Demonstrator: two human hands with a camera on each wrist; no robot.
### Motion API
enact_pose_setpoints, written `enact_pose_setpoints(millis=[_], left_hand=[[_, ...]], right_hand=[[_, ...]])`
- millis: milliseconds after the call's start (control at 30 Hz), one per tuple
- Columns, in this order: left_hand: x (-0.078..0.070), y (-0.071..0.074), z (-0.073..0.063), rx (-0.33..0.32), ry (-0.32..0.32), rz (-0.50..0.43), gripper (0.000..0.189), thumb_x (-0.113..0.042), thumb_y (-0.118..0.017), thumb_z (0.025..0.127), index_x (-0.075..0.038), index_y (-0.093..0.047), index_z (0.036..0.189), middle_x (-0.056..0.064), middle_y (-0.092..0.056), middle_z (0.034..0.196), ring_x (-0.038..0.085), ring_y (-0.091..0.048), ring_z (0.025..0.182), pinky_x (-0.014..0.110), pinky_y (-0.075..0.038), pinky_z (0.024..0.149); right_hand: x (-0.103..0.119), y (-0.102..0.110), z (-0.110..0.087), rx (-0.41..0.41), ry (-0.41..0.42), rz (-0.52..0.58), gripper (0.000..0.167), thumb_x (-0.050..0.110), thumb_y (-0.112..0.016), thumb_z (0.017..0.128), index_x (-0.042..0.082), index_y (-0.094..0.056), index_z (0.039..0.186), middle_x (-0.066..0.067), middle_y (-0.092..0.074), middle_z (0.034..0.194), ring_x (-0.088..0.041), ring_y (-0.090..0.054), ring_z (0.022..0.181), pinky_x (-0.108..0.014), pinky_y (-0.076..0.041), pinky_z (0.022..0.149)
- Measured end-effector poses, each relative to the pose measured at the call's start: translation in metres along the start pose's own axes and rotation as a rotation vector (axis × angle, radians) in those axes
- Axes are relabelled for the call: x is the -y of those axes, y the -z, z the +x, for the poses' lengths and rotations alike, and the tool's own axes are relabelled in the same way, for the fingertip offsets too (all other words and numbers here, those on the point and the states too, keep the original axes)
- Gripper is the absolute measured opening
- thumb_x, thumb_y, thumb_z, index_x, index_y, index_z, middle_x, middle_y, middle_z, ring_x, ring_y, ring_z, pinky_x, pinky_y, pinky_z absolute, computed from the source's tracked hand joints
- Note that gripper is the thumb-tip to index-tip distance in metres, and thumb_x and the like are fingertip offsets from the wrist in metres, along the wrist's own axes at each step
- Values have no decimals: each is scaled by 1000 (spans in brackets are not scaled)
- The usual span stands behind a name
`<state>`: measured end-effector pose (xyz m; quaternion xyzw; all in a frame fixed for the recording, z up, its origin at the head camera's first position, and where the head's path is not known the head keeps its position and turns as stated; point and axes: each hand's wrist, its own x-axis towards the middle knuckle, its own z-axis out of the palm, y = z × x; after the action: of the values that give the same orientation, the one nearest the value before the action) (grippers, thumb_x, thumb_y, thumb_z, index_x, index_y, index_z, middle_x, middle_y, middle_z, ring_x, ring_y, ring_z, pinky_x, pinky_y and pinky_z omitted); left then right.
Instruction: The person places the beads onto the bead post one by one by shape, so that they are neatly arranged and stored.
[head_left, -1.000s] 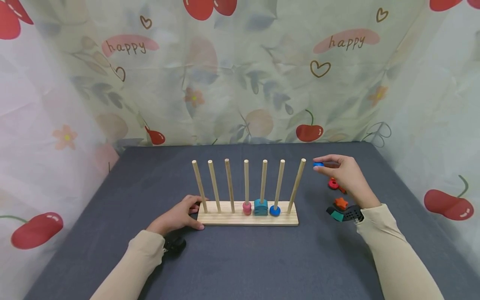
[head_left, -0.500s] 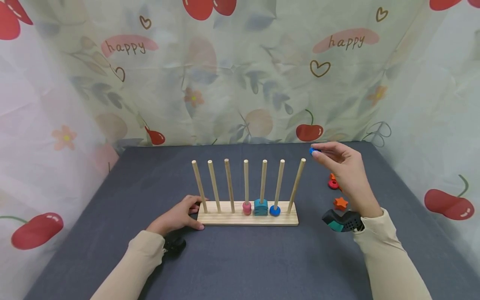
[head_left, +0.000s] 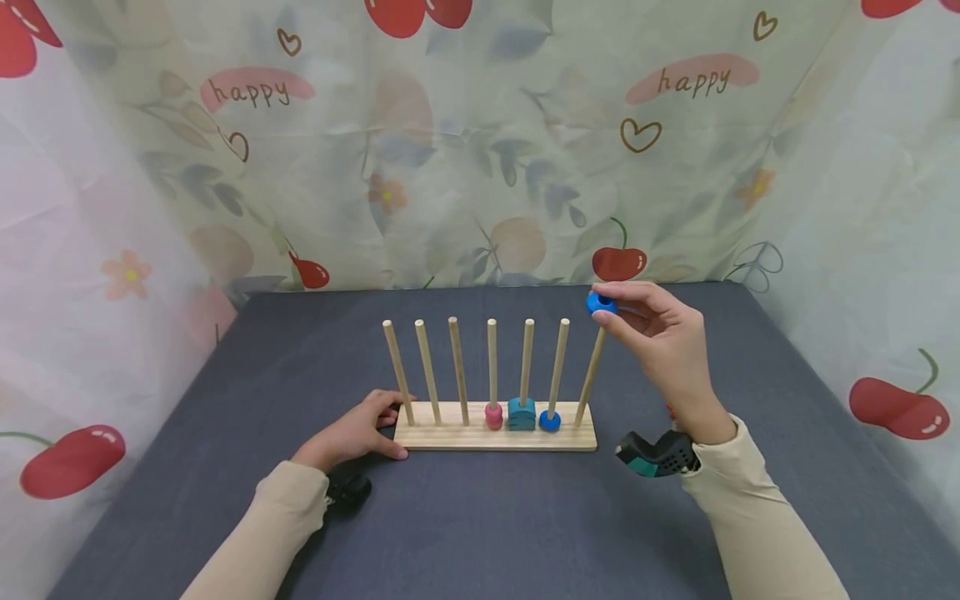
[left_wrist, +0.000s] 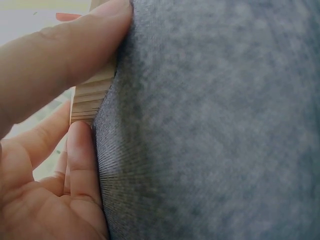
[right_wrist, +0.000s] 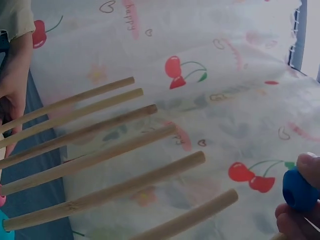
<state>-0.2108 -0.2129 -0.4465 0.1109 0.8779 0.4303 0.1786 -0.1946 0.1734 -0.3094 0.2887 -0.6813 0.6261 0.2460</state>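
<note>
A wooden peg board (head_left: 480,443) with several upright pegs stands on the dark table. My left hand (head_left: 356,437) grips its left end; in the left wrist view the thumb (left_wrist: 75,45) lies along one side and a fingertip meets the end grain. My right hand (head_left: 667,350) pinches a blue bead (head_left: 596,308) between thumb and fingers, right at the top of the rightmost peg (head_left: 592,367). The bead's hole shows. At the feet of other pegs sit a pink bead (head_left: 493,417), a teal block (head_left: 522,416) and a second blue bead (head_left: 550,423).
A bit of red (head_left: 671,411) peeks out beside the right wrist, the rest hidden behind it. A black wrist camera (head_left: 656,456) hangs below that wrist. Patterned cloth (head_left: 465,167) walls off the table's back and sides.
My right hand has raised the blue bead and carried it left to the rightmost peg's top, turning it so the hole shows. The red and orange pieces became covered. The left hand stays put.
</note>
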Motion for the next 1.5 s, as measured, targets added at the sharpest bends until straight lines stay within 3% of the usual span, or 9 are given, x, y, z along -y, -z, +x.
enact_pose_setpoints(millis=[200, 333, 567, 867, 1133, 1333, 1500], left_hand=[[-1, 1, -1, 1, 10, 0, 77, -13, -88, 69, -8, -51, 136, 15, -42, 123, 29, -43, 114, 50, -37, 104], [-1, 1, -1, 7, 11, 6, 77, -14, -87, 70, -7, -50, 136, 15, -41, 125, 29, -43, 115, 50, -37, 104], [-1, 2, 0, 8, 17, 18, 78, -15, -87, 70, -6, -49, 137, 15, -41, 126, 29, -44, 116, 50, -37, 102], [0, 2, 0, 5, 25, 17, 78, -14, -87, 70, -7, -49, 137, 15, -40, 128, 30, -44, 118, 51, -37, 104], [1, 0, 1, 1, 27, 6, 78, -13, -88, 69, -7, -49, 137, 16, -40, 128, 32, -44, 120, 52, -37, 105], [0, 0, 1, -4, 30, 6, 78, -13, -88, 69, -8, -50, 137, 15, -40, 128, 32, -44, 119, 52, -36, 105], [0, -1, 1, -7, 34, 7, 77, -13, -88, 69, -8, -50, 137, 16, -40, 129, 32, -44, 120, 52, -36, 105]], right_hand=[[-9, -7, 0, 53, 11, -87, 31, -7, -69, 83, -5, -67, 115, -1, -69, 113, -8, -66, 98, -20, -51, 87], [-14, -10, 0, 82, -56, -144, 31, 0, -71, 85, 2, -69, 116, 5, -69, 110, -7, -64, 89, -17, -52, 77], [-21, -14, 1, 130, -197, -130, 29, 8, -74, 85, 5, -70, 113, 13, -70, 98, -11, -59, 74, -20, -48, 60], [-35, -16, -2, 189, -373, -5, 32, 11, -77, 82, 2, -68, 112, 8, -71, 104, -9, -68, 90, -24, -54, 81], [-53, -13, -14, 236, -531, -56, 32, 21, -81, 78, 5, -69, 103, 3, -72, 103, -10, -70, 88, -24, -54, 81], [-69, -14, -27, 303, -554, -117, 34, 19, -81, 77, 0, -68, 102, -15, -70, 108, -11, -70, 86, -26, -55, 81], [-86, -15, -40, 364, -577, -162, 31, 20, -82, 77, 3, -69, 99, -15, -71, 108, -16, -68, 87, -28, -55, 79]])
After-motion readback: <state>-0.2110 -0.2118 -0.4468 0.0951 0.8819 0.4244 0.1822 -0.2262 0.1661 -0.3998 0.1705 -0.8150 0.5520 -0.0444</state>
